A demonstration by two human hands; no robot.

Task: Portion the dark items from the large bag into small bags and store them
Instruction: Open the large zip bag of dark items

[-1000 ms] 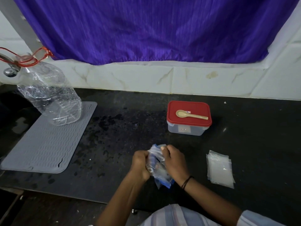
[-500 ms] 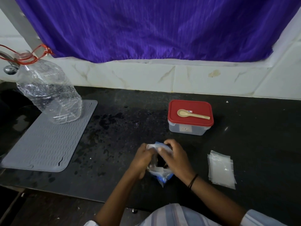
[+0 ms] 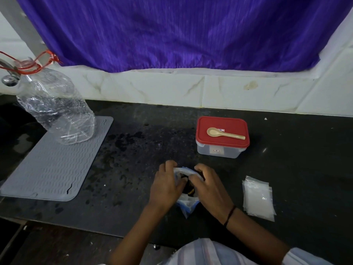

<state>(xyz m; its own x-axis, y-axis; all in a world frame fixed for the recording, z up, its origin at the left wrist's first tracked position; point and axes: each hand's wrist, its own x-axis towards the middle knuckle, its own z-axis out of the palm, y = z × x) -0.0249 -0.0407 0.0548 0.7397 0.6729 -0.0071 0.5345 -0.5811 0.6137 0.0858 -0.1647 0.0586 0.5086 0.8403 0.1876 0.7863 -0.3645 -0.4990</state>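
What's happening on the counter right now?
A person holds the large bag with both hands, left hand and right hand pulling its mouth apart; dark items show inside. The stack of small bags lies untouched to the right. A spoon rests on the closed red-lidded container.

Two bare forearms, no sleeves below elbow. Left hand (image 3: 164, 185) and right hand (image 3: 207, 186) bare, no rings or gloves seen. Thin black band (image 3: 229, 215) circled right wrist. Striped shirt (image 3: 206, 252) at bottom edge: pale blue, white, muted pink-grey stripes. Pale blue short sleeve (image 3: 303, 258) showed on right upper arm.
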